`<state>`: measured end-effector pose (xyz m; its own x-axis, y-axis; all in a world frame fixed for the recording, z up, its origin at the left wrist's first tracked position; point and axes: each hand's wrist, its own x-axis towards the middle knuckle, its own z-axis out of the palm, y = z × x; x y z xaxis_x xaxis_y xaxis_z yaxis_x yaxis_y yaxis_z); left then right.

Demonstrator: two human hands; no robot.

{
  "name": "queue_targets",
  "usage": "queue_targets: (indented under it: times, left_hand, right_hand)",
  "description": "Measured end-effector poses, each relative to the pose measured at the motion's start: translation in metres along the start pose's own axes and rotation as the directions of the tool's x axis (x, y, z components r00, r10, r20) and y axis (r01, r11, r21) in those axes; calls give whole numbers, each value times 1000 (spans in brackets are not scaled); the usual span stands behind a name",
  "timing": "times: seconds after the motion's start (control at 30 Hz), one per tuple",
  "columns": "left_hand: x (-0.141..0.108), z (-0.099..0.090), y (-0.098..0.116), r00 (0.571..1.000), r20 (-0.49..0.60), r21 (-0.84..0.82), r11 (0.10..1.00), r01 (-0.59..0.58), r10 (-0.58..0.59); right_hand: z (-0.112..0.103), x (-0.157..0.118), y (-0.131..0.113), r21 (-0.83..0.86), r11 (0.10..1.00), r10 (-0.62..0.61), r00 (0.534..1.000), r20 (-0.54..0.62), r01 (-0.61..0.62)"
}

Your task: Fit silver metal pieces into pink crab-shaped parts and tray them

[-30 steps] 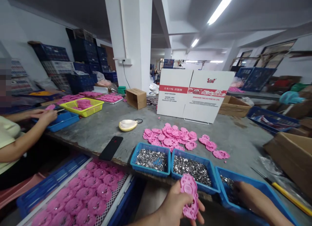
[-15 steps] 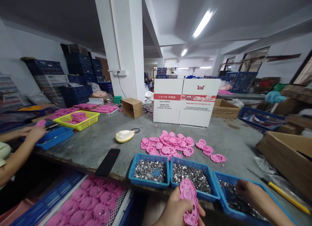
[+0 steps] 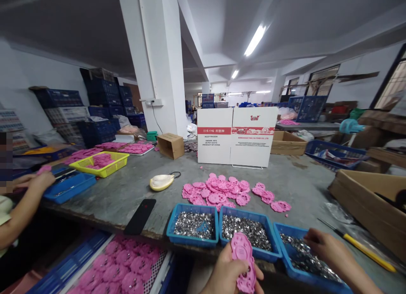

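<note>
In my left hand (image 3: 226,270) I hold a pink plastic piece (image 3: 242,258) with a scalloped outline, small holes and a recessed middle; my thumb lies across it. Over the right-hand blue tray (image 3: 287,260) is my right hand (image 3: 322,243), its fingertips pinched together above small shiny metal parts (image 3: 304,260). Whatever the pinch holds is too small or hidden to make out. Two more blue trays, the middle one (image 3: 277,255) and the left one (image 3: 169,232), hold similar metal bits. Just behind them lies a heap of pink pieces (image 3: 218,188).
A yellow-handled tool (image 3: 369,251) and a cardboard box (image 3: 352,188) are at the right. To the left lie a black phone (image 3: 140,216) and a yellow-white shell-like dish (image 3: 161,182). Below the table edge, a crate holds pink pieces (image 3: 117,268). A co-worker's hands (image 3: 39,182) are at far left.
The view has shifted slightly, so the scene sits a little lower and further left. My right hand is still pinched over the right tray, and my left hand keeps hold of the pink piece.
</note>
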<state>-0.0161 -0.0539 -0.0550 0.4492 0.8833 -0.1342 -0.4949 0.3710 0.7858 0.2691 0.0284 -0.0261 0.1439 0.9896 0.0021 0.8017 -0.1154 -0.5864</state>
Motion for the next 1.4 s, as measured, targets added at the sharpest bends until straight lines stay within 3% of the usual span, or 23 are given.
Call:
queue_targets:
  times: [0.13,0.23,0.37,0.6,0.83,1.03,1.17,1.27,1.4]
  left_hand:
    - [-1,10,4,988,-147,43,998,-46,51]
    - [0,17,5,954,-277,127,989,-81,114]
    - [5,21,-1,942,-317,204,978,-48,112]
    - [9,21,-5,951,-292,173,984,-47,97]
    - [10,15,-10,938,-319,200,977,-73,135]
    - [4,3,-12,922,-359,281,959,-39,143]
    - [5,3,-12,882,-426,374,927,-28,199]
    - [7,6,-11,845,-487,420,907,2,223]
    - [6,6,-9,822,-527,361,932,-13,216]
  right_hand:
    - [1,-28,-42,379,925,-73,985,159,7]
    - [11,-54,-76,519,854,-214,936,281,40]
    - [33,-74,-99,598,781,-402,878,259,181]
    - [59,-75,-98,610,765,-472,823,316,205]
    - [58,-72,-99,567,792,-480,804,351,225]
    - [58,-72,-103,580,785,-517,745,421,217]
    - [72,-68,-99,575,779,-525,761,381,250]
    - [84,-68,-92,651,738,-515,770,376,177]
    - [97,-73,-88,698,696,-525,782,335,169]
